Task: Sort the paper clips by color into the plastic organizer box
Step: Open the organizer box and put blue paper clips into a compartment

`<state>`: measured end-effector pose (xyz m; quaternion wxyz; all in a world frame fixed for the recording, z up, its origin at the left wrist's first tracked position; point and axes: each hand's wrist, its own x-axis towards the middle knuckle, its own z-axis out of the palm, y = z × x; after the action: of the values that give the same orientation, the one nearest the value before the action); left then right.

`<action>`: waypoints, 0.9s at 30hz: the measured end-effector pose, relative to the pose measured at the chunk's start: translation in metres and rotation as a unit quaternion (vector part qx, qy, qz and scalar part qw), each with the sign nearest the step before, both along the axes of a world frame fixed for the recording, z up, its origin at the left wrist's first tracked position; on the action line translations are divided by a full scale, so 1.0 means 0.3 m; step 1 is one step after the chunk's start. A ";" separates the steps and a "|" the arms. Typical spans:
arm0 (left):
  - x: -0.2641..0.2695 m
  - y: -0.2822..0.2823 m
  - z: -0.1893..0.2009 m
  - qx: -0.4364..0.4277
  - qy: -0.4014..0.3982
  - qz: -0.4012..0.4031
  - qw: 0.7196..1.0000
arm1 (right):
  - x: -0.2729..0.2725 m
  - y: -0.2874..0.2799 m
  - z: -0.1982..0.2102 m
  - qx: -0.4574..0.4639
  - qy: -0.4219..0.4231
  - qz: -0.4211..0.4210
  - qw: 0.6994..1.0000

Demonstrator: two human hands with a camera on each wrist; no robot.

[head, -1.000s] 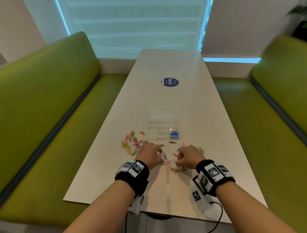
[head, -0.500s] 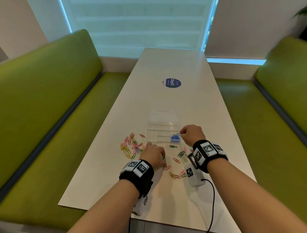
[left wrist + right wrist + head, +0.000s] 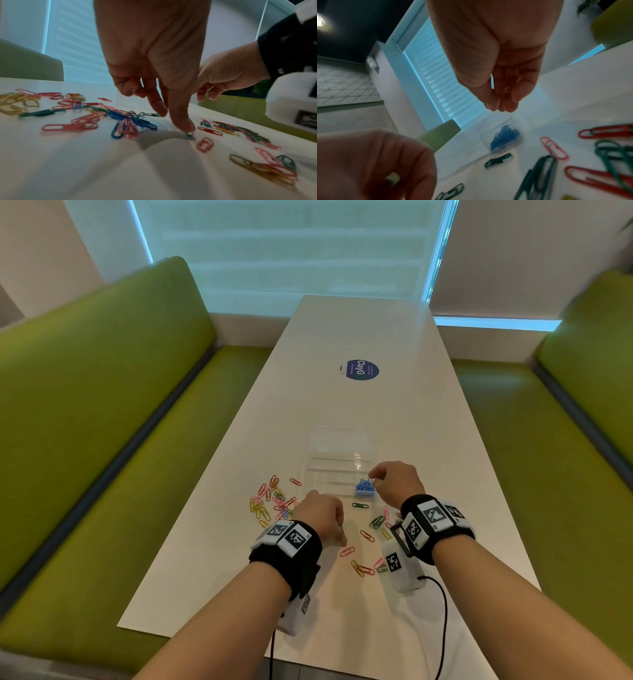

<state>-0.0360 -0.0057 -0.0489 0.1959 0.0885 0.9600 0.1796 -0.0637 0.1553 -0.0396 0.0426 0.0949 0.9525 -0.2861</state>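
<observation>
Left grip first: the person's left hand (image 3: 322, 517) is bent down onto the white worktop (image 3: 428, 440), and in the left wrist view its forefinger (image 3: 181, 119) presses a small blue paper clip (image 3: 190, 134) flat against the surface while the other fingers curl loosely above; whether the thumb pinches the clip as well I cannot tell.

Loose coloured paper clips (image 3: 270, 501) in pink, red, yellow and green lie scattered on the worktop to the left of that hand, and a second scatter (image 3: 371, 546) lies between the two wrists, nearer the person.

Beyond the hands sits the clear plastic organizer box (image 3: 337, 463) with several compartments, its transparent walls hard to make out against the worktop. Only the compartment at its near right corner holds anything: a heap of blue paper clips (image 3: 364, 487). The rest look empty.

Right grip: the right hand (image 3: 397, 484) hovers just above that blue heap, thumb and forefinger tips closed together. A thin clip seems to show at the fingertips in the head view, but the right wrist view does not confirm it, so I cannot tell.

Judging by this, the blues are mostly sorted, though a few blue clips (image 3: 137, 121) remain in the left scatter, and every other colour is untouched.
</observation>
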 end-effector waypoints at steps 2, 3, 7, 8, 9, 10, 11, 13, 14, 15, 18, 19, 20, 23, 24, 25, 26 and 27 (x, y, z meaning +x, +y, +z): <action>-0.011 -0.002 -0.002 0.011 -0.005 -0.010 1.000 | 0.016 0.002 0.003 -0.005 0.005 0.009 1.000; -0.018 -0.004 -0.005 0.022 -0.009 -0.013 1.000 | 0.025 0.002 0.006 -0.010 0.005 0.015 1.000; -0.044 -0.003 0.006 0.083 0.004 -0.006 0.996 | 0.074 -0.007 0.024 -0.027 -0.025 0.081 0.996; -0.052 0.000 0.013 0.103 0.014 -0.001 0.995 | 0.081 -0.009 0.028 -0.024 -0.039 0.102 0.994; -0.061 0.004 0.020 0.123 0.024 0.007 0.992 | 0.086 -0.009 0.032 -0.021 -0.051 0.116 0.992; -0.068 0.010 0.028 0.138 0.033 0.014 0.990 | 0.087 -0.008 0.034 -0.021 -0.058 0.122 0.991; -0.074 0.017 0.034 0.146 0.041 0.017 0.988 | 0.086 -0.008 0.035 -0.026 -0.061 0.124 0.990; -0.084 0.028 0.039 0.148 0.060 0.017 0.987 | 0.073 -0.008 0.032 -0.044 -0.054 0.117 0.991; -0.086 0.031 0.041 0.149 0.070 0.022 0.986 | 0.065 -0.007 0.030 -0.049 -0.048 0.110 0.992; -0.087 0.033 0.043 0.151 0.083 0.029 0.985 | 0.055 -0.006 0.028 -0.043 -0.038 0.104 0.993; -0.088 0.015 0.050 0.140 0.117 0.046 0.982 | 0.018 -0.001 0.026 0.000 -0.017 0.070 0.997; -0.088 0.001 0.048 0.131 0.117 0.046 0.983 | 0.006 -0.001 0.026 0.010 -0.018 0.058 0.998; -0.086 -0.014 0.048 0.120 0.111 0.044 0.986 | -0.003 -0.001 0.026 0.018 -0.021 0.048 0.998; -0.081 -0.077 0.045 0.077 0.075 0.036 0.994 | -0.021 -0.011 0.027 0.031 -0.032 0.031 0.999; -0.082 -0.101 0.044 0.064 0.067 0.037 0.995 | -0.024 -0.015 0.025 0.033 -0.035 0.026 0.999; -0.082 -0.124 0.044 0.053 0.063 0.041 0.996 | -0.025 -0.019 0.023 0.033 -0.036 0.022 0.999; -0.081 -0.147 0.045 0.043 0.060 0.047 0.996 | -0.026 -0.023 0.021 0.032 -0.036 0.020 0.999; -0.081 -0.168 0.046 0.033 0.058 0.055 0.996 | -0.026 -0.028 0.021 0.029 -0.034 0.020 0.999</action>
<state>-0.0604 -0.0562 -0.0350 0.1265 0.0517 0.9668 0.2161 -0.0716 0.1470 -0.0334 0.0780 0.0868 0.9600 -0.2544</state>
